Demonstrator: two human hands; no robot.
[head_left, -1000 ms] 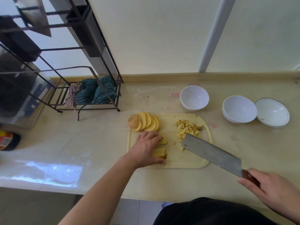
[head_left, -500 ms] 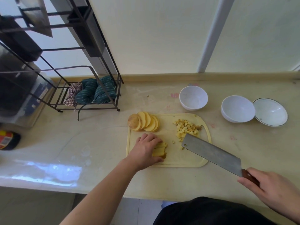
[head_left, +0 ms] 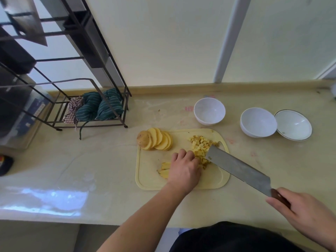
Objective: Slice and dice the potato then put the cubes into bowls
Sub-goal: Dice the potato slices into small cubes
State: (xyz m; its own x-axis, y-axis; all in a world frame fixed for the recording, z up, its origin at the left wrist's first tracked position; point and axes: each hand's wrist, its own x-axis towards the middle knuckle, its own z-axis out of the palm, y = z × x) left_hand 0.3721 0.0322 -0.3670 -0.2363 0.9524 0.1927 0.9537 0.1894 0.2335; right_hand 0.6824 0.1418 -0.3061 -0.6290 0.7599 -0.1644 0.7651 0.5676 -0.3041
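Your left hand (head_left: 183, 170) lay fingers-down over potato strips (head_left: 164, 170) on the cutting board (head_left: 145, 179), their long axis running left-right. Your right hand (head_left: 305, 213) gripped the cleaver (head_left: 236, 166), blade tip by the cubes (head_left: 200, 143), just right of your left fingers.

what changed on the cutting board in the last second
The left hand slid right along the cutting board, off the potato strips, to the diced cubes. The cleaver edged up against the cubes, gripped by the right hand. The slices and bowls stayed put.
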